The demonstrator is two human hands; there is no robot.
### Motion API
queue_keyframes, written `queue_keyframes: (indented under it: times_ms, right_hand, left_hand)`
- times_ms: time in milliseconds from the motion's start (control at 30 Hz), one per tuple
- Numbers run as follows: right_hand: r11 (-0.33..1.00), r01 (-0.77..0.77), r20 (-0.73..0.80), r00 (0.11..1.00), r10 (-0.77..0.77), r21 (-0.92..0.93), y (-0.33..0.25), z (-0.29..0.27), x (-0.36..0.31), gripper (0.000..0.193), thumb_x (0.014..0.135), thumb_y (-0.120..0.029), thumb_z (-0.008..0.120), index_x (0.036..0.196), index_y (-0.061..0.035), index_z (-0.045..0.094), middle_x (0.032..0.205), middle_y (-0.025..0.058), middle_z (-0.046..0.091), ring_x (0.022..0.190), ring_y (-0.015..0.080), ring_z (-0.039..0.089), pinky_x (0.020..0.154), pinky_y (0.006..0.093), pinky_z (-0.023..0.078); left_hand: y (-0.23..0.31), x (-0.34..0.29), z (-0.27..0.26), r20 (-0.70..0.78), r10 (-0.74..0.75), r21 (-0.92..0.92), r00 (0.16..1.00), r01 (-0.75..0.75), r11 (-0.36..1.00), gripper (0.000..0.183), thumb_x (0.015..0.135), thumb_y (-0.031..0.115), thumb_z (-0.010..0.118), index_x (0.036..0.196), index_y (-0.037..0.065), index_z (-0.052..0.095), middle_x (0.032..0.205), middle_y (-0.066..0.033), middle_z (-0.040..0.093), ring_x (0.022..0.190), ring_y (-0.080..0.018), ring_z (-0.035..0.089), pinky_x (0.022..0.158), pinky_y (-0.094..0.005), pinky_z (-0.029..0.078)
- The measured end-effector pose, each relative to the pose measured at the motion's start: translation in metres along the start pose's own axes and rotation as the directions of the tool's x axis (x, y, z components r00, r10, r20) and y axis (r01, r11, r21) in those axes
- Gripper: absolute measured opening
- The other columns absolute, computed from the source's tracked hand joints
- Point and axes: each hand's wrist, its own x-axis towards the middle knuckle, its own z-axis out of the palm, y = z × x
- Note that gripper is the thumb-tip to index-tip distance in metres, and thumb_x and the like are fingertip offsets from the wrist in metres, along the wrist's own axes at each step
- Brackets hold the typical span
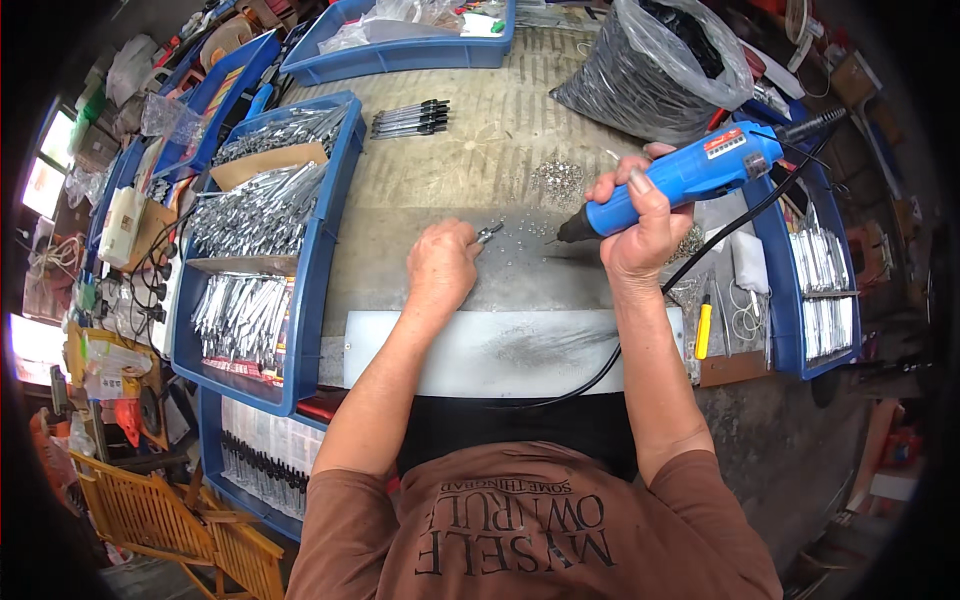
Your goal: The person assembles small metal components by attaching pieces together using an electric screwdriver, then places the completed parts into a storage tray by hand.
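Observation:
My right hand (pixel 645 222) is wrapped round a blue electric screwdriver (pixel 685 175), its black nose tilted down to the left over the worktop. Small loose screws (pixel 522 236) lie scattered on the grey surface around the tip. To the left, my left hand (pixel 442 262) is closed on a small dark metal part (pixel 489 232) that pokes out past the fingers; most of it is hidden by the hand. The screwdriver's bit is a short way right of this part, apart from it. A denser pile of tiny metal pieces (pixel 558 180) lies farther back.
A divided blue tray (pixel 313 270) of metal strips stands at left. Assembled black-ended pieces (pixel 410 119) lie in a row behind it. A clear bag (pixel 650 75) of dark parts sits at back right. The black cable (pixel 715 240) loops past my right forearm; a yellow-handled screwdriver (pixel 703 328) lies beyond.

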Motion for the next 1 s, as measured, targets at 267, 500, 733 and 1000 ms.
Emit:
queue_keyframes:
  times_ms: [267,500,733,1000]
  right_hand:
    - [0.994,-0.055,0.206,0.976,0.074,-0.096,0.024,0.040,-0.008,0.040,0.068,-0.007,0.060,0.104,0.0022,0.044,0.076,0.0091,0.053,0.055,0.0179,0.055,0.053,0.0312,0.046]
    - [0.984,-0.078,0.262,0.958,0.119,-0.163,0.048,0.046,-0.014,0.040,0.068,-0.005,0.060,0.104,0.0021,0.045,0.077,0.0097,0.053,0.055,0.0184,0.055,0.053,0.0308,0.046]
    - [0.984,-0.097,0.288,0.948,0.137,-0.150,0.056,0.051,-0.014,0.040,0.068,-0.004,0.061,0.104,0.0025,0.045,0.077,0.0093,0.054,0.055,0.0184,0.056,0.052,0.0310,0.046]
    - [0.982,-0.112,0.286,0.946,0.153,-0.155,0.062,0.048,-0.015,0.039,0.069,-0.004,0.061,0.104,0.0026,0.045,0.077,0.0091,0.055,0.055,0.0184,0.056,0.052,0.0312,0.046]
  left_hand:
    - [-0.002,-0.002,0.000,-0.001,0.010,-0.017,1.000,-0.010,1.000,0.009,0.068,0.009,0.064,0.068,0.005,0.056,0.074,-0.0083,0.056,0.075,-0.0287,0.055,0.063,-0.0390,0.043]
    - [-0.001,-0.001,0.001,0.038,0.014,0.023,0.999,-0.015,1.000,0.006,0.070,0.010,0.063,0.071,0.006,0.058,0.076,-0.0067,0.056,0.076,-0.0279,0.055,0.066,-0.0390,0.045]
    - [-0.002,-0.001,0.000,0.051,0.009,0.012,0.999,-0.010,1.000,0.006,0.070,0.010,0.063,0.072,0.007,0.058,0.076,-0.0058,0.056,0.077,-0.0273,0.055,0.066,-0.0393,0.045]
    - [-0.003,-0.001,0.000,0.055,0.007,0.007,0.998,-0.007,1.000,0.006,0.070,0.009,0.062,0.073,0.006,0.058,0.077,-0.0059,0.057,0.077,-0.0273,0.054,0.066,-0.0391,0.045]
